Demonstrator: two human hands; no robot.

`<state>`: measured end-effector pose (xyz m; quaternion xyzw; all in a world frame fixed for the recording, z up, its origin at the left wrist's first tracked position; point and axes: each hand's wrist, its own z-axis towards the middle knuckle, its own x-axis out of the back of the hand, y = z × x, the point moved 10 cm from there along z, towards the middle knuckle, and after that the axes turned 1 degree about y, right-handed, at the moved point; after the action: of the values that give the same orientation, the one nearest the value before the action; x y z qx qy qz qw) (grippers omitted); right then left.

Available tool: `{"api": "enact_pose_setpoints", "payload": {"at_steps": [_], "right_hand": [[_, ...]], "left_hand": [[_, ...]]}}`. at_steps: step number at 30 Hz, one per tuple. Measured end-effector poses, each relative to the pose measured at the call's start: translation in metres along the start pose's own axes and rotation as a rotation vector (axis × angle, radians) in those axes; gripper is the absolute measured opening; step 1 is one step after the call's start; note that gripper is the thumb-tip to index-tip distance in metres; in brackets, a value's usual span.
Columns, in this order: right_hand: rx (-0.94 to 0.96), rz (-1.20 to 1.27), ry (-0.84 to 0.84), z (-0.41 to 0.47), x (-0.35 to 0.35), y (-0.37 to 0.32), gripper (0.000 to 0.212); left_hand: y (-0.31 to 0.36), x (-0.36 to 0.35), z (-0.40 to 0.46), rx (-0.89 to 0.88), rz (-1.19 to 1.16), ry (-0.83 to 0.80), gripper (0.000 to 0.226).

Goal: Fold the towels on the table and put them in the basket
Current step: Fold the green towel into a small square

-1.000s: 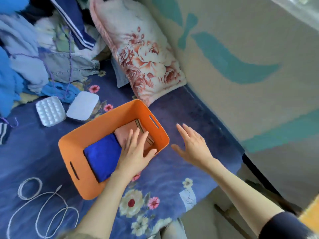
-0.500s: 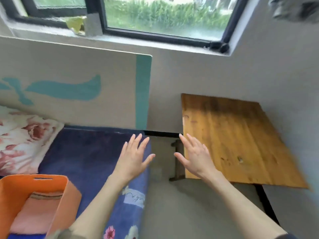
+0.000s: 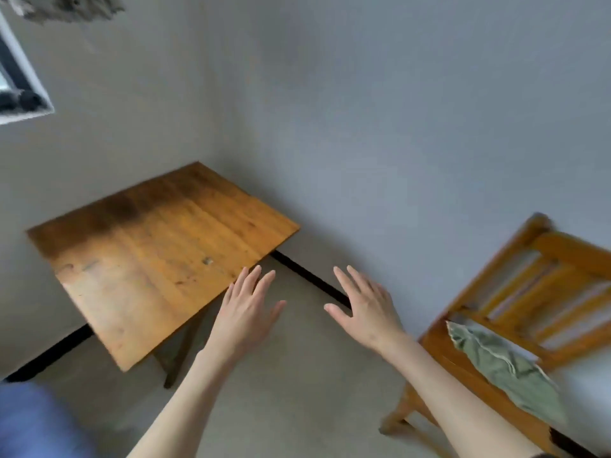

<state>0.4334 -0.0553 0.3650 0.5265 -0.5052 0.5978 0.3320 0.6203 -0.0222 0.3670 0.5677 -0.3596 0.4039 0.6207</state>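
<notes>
A bare wooden table [image 3: 155,259] stands in the corner of the room, left of centre, with nothing on its top. My left hand [image 3: 246,312] hovers at the table's near right edge, fingers straight and spread, holding nothing. My right hand [image 3: 365,309] is held out beside it over the floor, also flat and empty. A crumpled green towel [image 3: 502,368] lies on the seat of a wooden chair [image 3: 542,279] at the right. The orange basket is out of view.
Grey walls meet behind the table. A window corner [image 3: 20,90] shows at the upper left. The blue bed cover [image 3: 29,421] is at the bottom left. Concrete floor [image 3: 307,375] lies between table and chair.
The view has swung right, away from the bed and the orange basket, to the table and chair. My left hand left the basket; both hands stay open and empty.
</notes>
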Motion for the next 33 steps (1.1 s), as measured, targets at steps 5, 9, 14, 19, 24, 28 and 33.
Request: {"api": "enact_pose_setpoints", "payload": {"at_steps": [5,9,14,19,24,28,33], "right_hand": [[-0.280,0.008,0.028,-0.075,0.031,0.164,0.067],[-0.447,0.014,0.071,-0.127,0.046,0.254,0.067],[-0.596,0.054,0.099,-0.157,0.046,0.342,0.066],[-0.683,0.080,0.082,-0.151,0.032,0.426,0.062],[-0.725,0.105,0.027,-0.138,0.010,0.495,0.059],[-0.762,0.161,-0.040,-0.133,-0.014,0.554,0.058],[-0.789,0.195,-0.140,-0.124,-0.058,0.626,0.054]], "left_hand": [[0.155,-0.084,0.033,-0.243,-0.070,-0.125,0.088],[0.252,-0.137,0.040,-0.398,-0.098,-0.235,0.081],[0.336,-0.200,0.061,-0.533,-0.089,-0.352,0.053],[0.396,-0.272,0.092,-0.592,-0.075,-0.479,0.049],[0.448,-0.343,0.122,-0.600,-0.090,-0.598,0.046],[0.482,-0.411,0.128,-0.635,-0.040,-0.734,0.043],[0.495,-0.484,0.140,-0.615,0.033,-0.803,0.038]]}}
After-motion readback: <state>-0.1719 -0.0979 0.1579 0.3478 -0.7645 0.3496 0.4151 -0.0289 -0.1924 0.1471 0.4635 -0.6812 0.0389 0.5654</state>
